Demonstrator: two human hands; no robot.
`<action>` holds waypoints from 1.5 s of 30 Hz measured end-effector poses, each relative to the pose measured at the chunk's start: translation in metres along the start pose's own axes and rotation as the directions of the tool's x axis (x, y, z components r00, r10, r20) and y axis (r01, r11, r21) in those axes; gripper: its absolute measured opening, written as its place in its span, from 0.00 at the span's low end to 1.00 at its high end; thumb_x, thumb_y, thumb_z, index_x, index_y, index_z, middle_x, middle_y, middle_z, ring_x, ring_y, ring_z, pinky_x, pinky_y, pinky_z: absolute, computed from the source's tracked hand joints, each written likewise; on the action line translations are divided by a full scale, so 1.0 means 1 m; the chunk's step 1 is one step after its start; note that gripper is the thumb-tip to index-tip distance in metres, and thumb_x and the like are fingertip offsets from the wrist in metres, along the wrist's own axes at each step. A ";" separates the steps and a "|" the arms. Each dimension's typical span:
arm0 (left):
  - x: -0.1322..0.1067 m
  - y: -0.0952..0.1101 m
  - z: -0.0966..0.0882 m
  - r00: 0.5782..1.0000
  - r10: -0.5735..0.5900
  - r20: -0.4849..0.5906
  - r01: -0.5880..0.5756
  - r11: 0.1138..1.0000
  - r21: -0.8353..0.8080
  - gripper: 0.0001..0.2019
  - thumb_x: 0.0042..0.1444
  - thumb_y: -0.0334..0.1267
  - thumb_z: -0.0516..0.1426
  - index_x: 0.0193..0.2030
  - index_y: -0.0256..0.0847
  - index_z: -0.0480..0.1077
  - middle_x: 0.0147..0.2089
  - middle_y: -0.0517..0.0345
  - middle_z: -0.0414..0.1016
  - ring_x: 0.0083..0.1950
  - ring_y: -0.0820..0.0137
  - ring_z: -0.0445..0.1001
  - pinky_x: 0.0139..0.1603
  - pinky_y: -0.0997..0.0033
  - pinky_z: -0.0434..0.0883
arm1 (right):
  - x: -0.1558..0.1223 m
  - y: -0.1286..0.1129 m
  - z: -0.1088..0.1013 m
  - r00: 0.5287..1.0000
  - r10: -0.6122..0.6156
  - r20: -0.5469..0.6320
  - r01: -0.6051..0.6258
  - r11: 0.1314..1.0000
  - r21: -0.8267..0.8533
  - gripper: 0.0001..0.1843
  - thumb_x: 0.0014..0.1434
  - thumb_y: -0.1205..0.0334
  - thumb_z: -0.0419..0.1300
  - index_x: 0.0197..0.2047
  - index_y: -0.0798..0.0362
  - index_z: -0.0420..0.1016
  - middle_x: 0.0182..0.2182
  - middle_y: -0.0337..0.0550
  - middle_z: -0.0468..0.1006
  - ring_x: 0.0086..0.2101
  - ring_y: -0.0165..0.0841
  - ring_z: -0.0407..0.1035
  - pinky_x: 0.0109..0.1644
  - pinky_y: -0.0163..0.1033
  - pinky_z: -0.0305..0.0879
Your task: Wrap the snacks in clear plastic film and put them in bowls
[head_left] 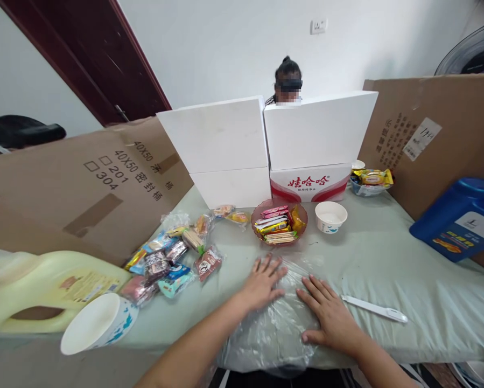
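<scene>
From my remote seat I saw the clear plastic bag [274,334] lying flat on the green cloth [387,258]. It sat directly under both sets of fingers, and its crumpled near end reached the table's edge. I could not tell whether anything was inside it.

Just beyond the left fingertips stood a pink bowl [261,229], filled with flat snack packets stacked in layers. Beyond the right fingertips, beside that bowl, a white paper bowl [331,216] stood upright and showed only its white inside. Farther out the same way, a clear bowl [365,189] held yellow packets, next to a red-and-white carton [310,184] under white foam boxes [266,137].

Out to the left of the left fingers lay a loose heap of wrapped snacks [169,261]. Farther that way a paper cup [96,323] lay tipped on its side, touching a pale yellow jug [43,285] that was also lying down. Just to the right of the right fingers, a slim white tool [374,308] lay on the cloth, near but apart. Well beyond it a blue jug [460,218] leaned at the cardboard wall [447,134].

The left hand [262,284] and the right hand [331,317] were both palm down on the plastic. Their fingers were loosely spread and pressed flat, gripping nothing. The thumbs pointed toward each other with a gap between the hands, and the forearms came in from the near edge.
</scene>
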State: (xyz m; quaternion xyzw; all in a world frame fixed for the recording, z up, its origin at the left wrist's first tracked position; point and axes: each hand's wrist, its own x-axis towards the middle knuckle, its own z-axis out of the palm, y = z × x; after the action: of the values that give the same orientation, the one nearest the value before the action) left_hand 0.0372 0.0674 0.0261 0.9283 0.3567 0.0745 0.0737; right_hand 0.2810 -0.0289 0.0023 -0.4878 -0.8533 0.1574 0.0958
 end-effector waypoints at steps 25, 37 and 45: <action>-0.099 -0.001 -0.047 0.879 -0.442 0.178 0.430 0.575 -0.696 0.08 0.57 0.42 0.52 0.34 0.40 0.68 0.27 0.61 0.72 0.28 0.71 0.72 0.31 0.74 0.68 | -0.033 -0.019 -0.029 0.893 0.450 0.011 -0.325 0.628 0.707 0.20 0.63 0.47 0.48 0.43 0.50 0.74 0.32 0.43 0.80 0.34 0.37 0.75 0.41 0.41 0.70; -0.104 0.008 -0.019 0.617 -0.780 -0.101 0.747 0.622 -0.234 0.16 0.63 0.43 0.48 0.26 0.42 0.66 0.25 0.60 0.73 0.29 0.68 0.72 0.31 0.73 0.60 | 0.023 -0.016 -0.007 0.769 0.636 -0.067 -0.486 0.649 0.585 0.15 0.60 0.52 0.47 0.42 0.49 0.69 0.23 0.36 0.77 0.23 0.35 0.73 0.32 0.39 0.66; -0.105 0.008 -0.001 0.612 -0.776 -0.154 0.781 0.623 -0.037 0.08 0.64 0.40 0.52 0.45 0.42 0.69 0.33 0.56 0.79 0.34 0.64 0.78 0.33 0.72 0.63 | 0.022 -0.026 0.001 0.770 0.496 -0.401 -0.477 0.865 0.155 0.21 0.65 0.58 0.42 0.56 0.55 0.64 0.31 0.46 0.80 0.29 0.39 0.75 0.29 0.41 0.64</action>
State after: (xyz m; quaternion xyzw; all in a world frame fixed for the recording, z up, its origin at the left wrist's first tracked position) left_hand -0.0346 -0.0088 0.0193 0.6740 0.7297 0.1010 0.0554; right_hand 0.2487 -0.0222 0.0105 -0.7118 -0.6519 0.0848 0.2474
